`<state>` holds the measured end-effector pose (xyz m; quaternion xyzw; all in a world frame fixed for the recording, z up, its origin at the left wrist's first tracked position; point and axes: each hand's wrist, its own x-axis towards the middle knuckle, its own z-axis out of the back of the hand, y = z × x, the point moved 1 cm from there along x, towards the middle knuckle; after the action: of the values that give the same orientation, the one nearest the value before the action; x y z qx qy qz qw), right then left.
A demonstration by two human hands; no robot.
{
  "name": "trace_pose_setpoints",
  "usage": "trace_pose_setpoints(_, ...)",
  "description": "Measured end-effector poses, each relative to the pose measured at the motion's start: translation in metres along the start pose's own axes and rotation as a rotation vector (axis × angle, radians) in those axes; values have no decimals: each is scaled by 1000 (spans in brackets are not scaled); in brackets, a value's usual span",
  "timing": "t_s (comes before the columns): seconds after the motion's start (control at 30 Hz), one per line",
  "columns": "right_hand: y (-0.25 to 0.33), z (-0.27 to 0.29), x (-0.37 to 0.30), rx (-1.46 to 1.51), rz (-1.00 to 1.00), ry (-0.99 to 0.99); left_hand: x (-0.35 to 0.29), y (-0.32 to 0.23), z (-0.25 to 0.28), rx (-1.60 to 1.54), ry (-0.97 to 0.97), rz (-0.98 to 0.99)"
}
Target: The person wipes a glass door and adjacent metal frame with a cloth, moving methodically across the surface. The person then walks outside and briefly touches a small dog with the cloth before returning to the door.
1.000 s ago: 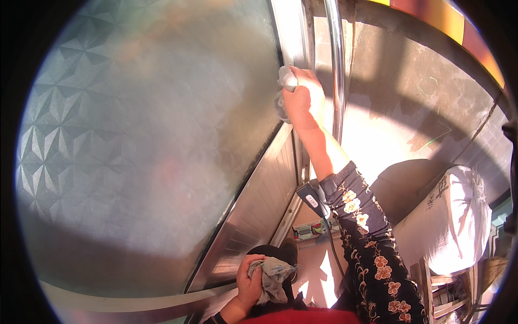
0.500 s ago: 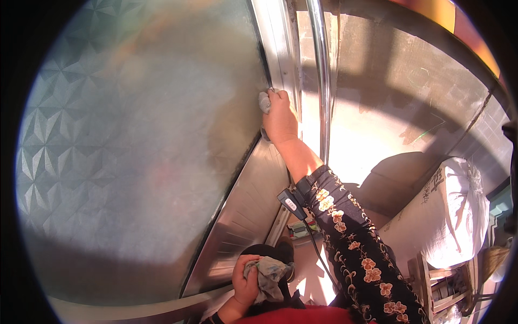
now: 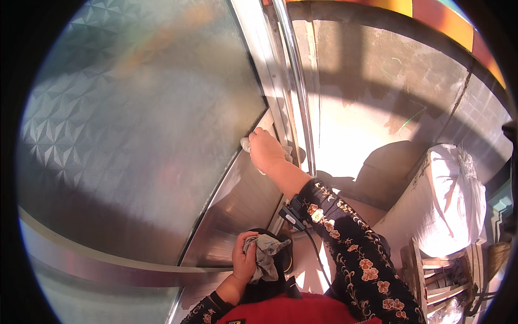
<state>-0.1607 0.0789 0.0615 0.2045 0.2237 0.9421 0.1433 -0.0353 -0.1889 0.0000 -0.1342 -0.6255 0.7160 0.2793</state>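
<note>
My right hand (image 3: 268, 152) is closed on a pale cloth (image 3: 246, 144), pressing it against the metal lower panel (image 3: 229, 201) of a door, close to the corner of its glass. Only edges of that cloth show around the fingers. Patterned, cloudy glass (image 3: 145, 129) fills the left of the view. Lower down, my left hand (image 3: 244, 259) grips a crumpled grey cloth (image 3: 265, 254) in front of my body, apart from the door. A black device with a cable (image 3: 293, 218) hangs by my right sleeve.
An upright chrome bar (image 3: 297, 81) runs beside the door frame. On the right, a full white sack (image 3: 450, 200) rests above a wooden rack (image 3: 440, 275). A curved metal rail (image 3: 118, 270) crosses the lower left. Strong sunlight and shadows fall on the floor.
My right hand has moved from the frame's edge beside the glass down onto the lower metal panel, with its cloth. My left hand still holds the grey cloth. The view has shifted.
</note>
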Motion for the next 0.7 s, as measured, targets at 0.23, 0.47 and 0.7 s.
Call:
trace_pose_setpoints(0.23,-16,35,-30,366,-131,-231,-8,-5,4,30,-39,1)
trace_pose_setpoints(0.47,-28,44,23,355,-218,-248,-8,0,7,-51,-58,47)
trace_pose_setpoints(0.7,-4,-4,25,191,-187,-231,-5,2,13,-39,-29,31)
